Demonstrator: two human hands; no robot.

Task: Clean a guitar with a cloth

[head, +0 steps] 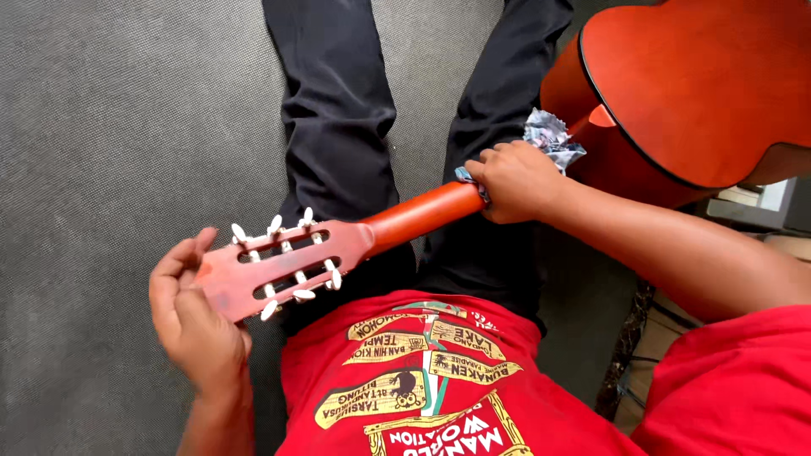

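Observation:
A reddish-brown guitar lies face down across my lap, its body point(701, 76) at the upper right and its headstock point(283, 266) with white tuning pegs at the lower left. My left hand point(194, 317) cups the end of the headstock from below, fingers curled around it. My right hand point(515, 181) is closed around the back of the neck point(418, 215), pressing a crumpled grey-blue cloth point(553, 139) against it near the heel.
I sit on a grey carpeted floor point(118, 127) with my legs in dark trousers point(338, 110) stretched ahead, wearing a red printed shirt. Cardboard and pale boxes point(752, 198) sit at the right edge under the guitar body.

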